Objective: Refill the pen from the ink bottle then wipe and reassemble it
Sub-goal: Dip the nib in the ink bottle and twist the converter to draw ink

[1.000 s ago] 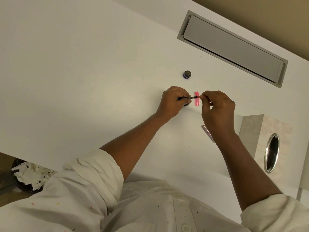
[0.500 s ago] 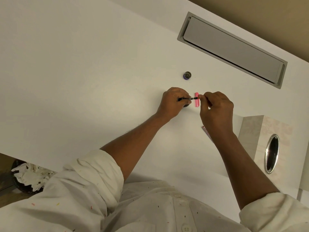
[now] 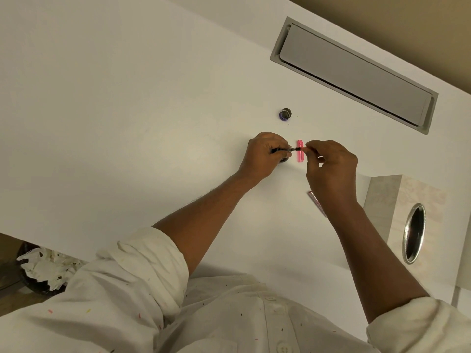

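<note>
My left hand (image 3: 263, 155) grips a thin black pen part (image 3: 285, 149) that lies level above the white table (image 3: 127, 123). My right hand (image 3: 331, 169) pinches the right end of that part with fingertips, where a small reddish bit shows. A pink pen piece (image 3: 300, 154) lies on the table just behind the gap between my hands. A dark round thing (image 3: 283, 161), likely the ink bottle, is mostly hidden under my left hand. A small dark cap with a purple rim (image 3: 285, 114) stands farther back.
Another pinkish pen piece (image 3: 316, 203) lies on the table under my right wrist. A tissue box with an oval opening (image 3: 413, 233) stands at the right. A grey hatch (image 3: 351, 72) is set into the table's back. A bin with crumpled tissues (image 3: 46, 271) sits below left.
My right hand has shifted slightly left, its fingertips closer on the pen part's end. My left hand has stayed in place.
</note>
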`<state>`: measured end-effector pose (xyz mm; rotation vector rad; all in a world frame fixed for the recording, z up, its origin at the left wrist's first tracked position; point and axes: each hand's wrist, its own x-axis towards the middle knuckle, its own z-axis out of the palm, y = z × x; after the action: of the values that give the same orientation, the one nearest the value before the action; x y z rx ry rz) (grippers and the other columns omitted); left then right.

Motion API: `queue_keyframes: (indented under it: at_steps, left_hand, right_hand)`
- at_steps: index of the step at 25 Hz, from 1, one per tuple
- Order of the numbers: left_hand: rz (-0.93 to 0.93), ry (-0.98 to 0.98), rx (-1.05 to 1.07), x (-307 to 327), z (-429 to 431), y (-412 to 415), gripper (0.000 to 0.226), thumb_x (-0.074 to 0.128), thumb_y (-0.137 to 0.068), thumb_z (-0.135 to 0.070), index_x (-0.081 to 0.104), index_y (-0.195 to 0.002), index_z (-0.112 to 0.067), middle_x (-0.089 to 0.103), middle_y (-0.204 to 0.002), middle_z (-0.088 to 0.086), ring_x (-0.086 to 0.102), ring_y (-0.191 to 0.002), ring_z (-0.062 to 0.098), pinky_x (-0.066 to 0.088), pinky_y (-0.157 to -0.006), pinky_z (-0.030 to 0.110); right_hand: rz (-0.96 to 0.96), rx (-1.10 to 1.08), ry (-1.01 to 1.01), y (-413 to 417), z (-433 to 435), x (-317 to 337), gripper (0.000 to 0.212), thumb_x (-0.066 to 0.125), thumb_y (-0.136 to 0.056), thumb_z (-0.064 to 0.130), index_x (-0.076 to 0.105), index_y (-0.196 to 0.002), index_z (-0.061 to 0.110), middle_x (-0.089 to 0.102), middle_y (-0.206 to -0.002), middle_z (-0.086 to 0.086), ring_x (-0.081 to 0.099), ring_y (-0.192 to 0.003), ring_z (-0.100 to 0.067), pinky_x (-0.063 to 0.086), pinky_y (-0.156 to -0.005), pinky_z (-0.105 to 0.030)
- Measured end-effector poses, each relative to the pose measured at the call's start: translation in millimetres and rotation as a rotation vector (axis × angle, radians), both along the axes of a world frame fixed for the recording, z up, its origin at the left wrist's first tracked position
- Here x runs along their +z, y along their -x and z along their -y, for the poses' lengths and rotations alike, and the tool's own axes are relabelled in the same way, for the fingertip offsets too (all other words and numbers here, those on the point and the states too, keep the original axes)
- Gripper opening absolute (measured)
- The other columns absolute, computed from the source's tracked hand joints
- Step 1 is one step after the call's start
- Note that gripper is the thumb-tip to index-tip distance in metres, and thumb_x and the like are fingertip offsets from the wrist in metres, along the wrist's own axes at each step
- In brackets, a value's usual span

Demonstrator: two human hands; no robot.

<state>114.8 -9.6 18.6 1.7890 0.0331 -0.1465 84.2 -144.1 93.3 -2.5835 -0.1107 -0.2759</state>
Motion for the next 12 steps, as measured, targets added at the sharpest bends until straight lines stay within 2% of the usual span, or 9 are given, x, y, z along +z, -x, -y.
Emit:
queue_keyframes:
  at_steps: [3,5,8,10,12]
  left_hand:
    - [0.003,-0.003,0.004,0.7,-0.3,-0.2,0.009,0.072,-0.073,-0.002,0.074,-0.082,-0.002,0.072,-0.087,0.011,0.06,-0.088,0.017,0.049,-0.078,0.021]
    - [0.006,-0.002,0.002,0.7,-0.3,0.0,0.009,0.072,-0.073,-0.002,0.074,-0.082,-0.002,0.072,-0.087,0.011,0.06,-0.088,0.017,0.049,-0.078,0.021]
    - [0.016,-0.011,-0.003,0.3,-0.1,-0.3,0.01,0.072,-0.073,-0.003,0.074,-0.083,-0.002,0.072,-0.087,0.011,0.061,-0.088,0.018,0.05,-0.079,0.023]
    - [0.026,-0.016,-0.002,0.0,0.2,-0.6,0.01,0.073,-0.073,-0.003,0.074,-0.083,-0.002,0.072,-0.087,0.011,0.061,-0.088,0.019,0.049,-0.08,0.022]
    - [0.024,-0.013,0.004,-0.4,0.4,-0.6,0.011,0.073,-0.073,-0.003,0.074,-0.083,-0.002,0.072,-0.088,0.011,0.06,-0.086,0.016,0.046,-0.078,0.012]
  right_hand:
    - [-0.02,-0.008,0.037,-1.6,-1.3,-0.3,0.015,0.06,-0.09,0.01,0.072,-0.091,0.001,0.07,-0.079,-0.011,0.06,-0.07,-0.022,0.042,-0.069,-0.021]
    - [-0.033,-0.017,0.057,-2.0,-2.1,1.2,0.017,0.059,-0.09,0.011,0.07,-0.083,0.001,0.062,-0.067,-0.007,0.05,-0.063,-0.016,0.032,-0.066,-0.016]
    - [-0.039,-0.039,0.075,-2.3,-2.8,2.0,0.028,0.059,-0.092,0.015,0.06,-0.066,0.004,0.043,-0.057,0.001,0.036,-0.056,-0.016,0.02,-0.058,-0.018]
    - [-0.047,-0.048,0.077,-2.6,-3.0,1.1,0.029,0.059,-0.092,0.017,0.061,-0.066,0.005,0.045,-0.057,0.001,0.038,-0.057,-0.015,0.024,-0.058,-0.021]
    - [-0.057,-0.055,0.059,-1.3,-4.0,1.0,0.022,0.061,-0.091,0.021,0.067,-0.077,0.006,0.057,-0.064,-0.002,0.047,-0.06,-0.014,0.038,-0.059,-0.026]
